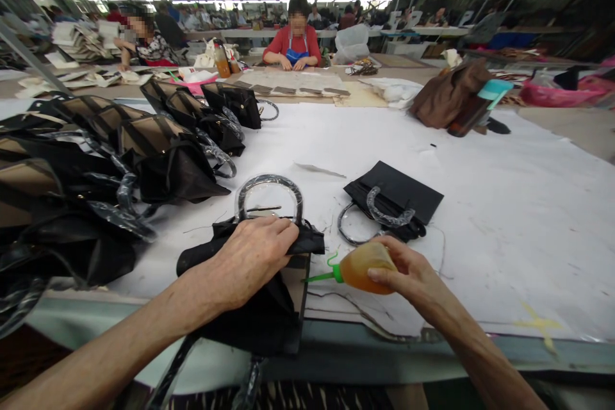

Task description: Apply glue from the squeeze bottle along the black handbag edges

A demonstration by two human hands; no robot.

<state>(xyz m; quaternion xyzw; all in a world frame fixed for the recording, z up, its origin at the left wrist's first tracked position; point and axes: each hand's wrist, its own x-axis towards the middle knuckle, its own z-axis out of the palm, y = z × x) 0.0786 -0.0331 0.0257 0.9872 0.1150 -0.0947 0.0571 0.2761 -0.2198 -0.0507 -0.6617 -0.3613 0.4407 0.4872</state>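
My left hand (250,256) presses down on the top edge of a black handbag (269,307) at the table's near edge, fingers curled over the fabric by its plastic-wrapped handle (269,189). My right hand (408,272) grips an amber squeeze bottle (362,266). Its green nozzle (319,277) points left at the bag's side edge. A second black handbag (394,195) with wrapped handles lies flat just beyond my right hand.
A row of several black handbags (120,160) fills the left of the white-covered table (504,218). A brown bag (446,93) and a dark bottle with a teal cap (473,109) lie far right. Two people sit at tables behind.
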